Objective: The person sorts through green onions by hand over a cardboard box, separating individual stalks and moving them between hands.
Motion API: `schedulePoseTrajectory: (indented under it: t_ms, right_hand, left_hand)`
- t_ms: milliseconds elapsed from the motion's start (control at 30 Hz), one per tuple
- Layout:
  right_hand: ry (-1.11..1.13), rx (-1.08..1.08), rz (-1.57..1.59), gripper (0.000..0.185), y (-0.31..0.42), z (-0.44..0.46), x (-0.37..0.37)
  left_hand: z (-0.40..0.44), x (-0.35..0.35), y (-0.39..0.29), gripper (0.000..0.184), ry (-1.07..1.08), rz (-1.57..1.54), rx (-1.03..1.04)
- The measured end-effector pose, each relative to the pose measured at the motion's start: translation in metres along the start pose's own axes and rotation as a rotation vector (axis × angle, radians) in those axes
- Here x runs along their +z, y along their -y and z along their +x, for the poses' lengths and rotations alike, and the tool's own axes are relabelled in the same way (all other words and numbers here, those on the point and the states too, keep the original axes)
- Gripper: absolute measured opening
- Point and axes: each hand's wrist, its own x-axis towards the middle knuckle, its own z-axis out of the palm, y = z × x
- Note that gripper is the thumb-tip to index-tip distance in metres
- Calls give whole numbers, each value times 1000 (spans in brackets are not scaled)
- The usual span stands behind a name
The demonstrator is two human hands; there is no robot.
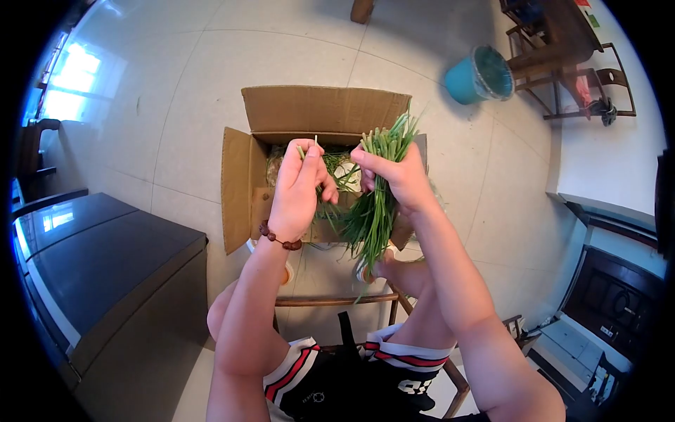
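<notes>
My right hand [401, 176] grips a bunch of greens [376, 204] above the right side of the open box [327, 111]; my left [302, 172] pinches short stalks over its left half. Bare floor [190, 91] lies beyond the box's far flap. My hands and the greens partly hide the box's contents.

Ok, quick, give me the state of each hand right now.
Left hand: thumb and forefinger closed on a few thin stalks, the other fingers loosely curled.
Right hand: closed around a thick bunch of long green leaves.
</notes>
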Motion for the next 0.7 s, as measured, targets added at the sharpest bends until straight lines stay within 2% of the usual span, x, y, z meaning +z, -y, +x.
schedulePoseTrajectory:
  t_ms: [100, 167, 200, 267, 433, 500, 633, 700]
  right_hand:
    - [53, 13, 28, 20, 4, -2, 3]
    - [83, 26, 35, 19, 2, -4, 6]
    - [84, 28, 35, 19, 2, -4, 8]
    - [109, -7, -23, 19, 2, -5, 11]
    - [128, -1, -47, 17, 2, -4, 10]
    - [106, 11, -161, 16, 1, -3, 9]
    - [127, -6, -111, 15, -2, -3, 8]
    - [101, -9, 17, 16, -2, -3, 8]
  left_hand:
    - [-3, 0, -9, 16, -9, -58, -86]
    - [-3, -4, -12, 14, 63, -54, -163]
    - [-4, -1, -14, 14, 62, -55, -163]
    - [-4, 5, -17, 15, 41, 130, -127]
    - [-2, -1, -12, 15, 30, 119, -81]
    - [-2, -2, -10, 14, 35, 158, -60]
    - [-1, -2, -9, 14, 15, 121, -81]
    - [-1, -3, -10, 14, -6, 99, -75]
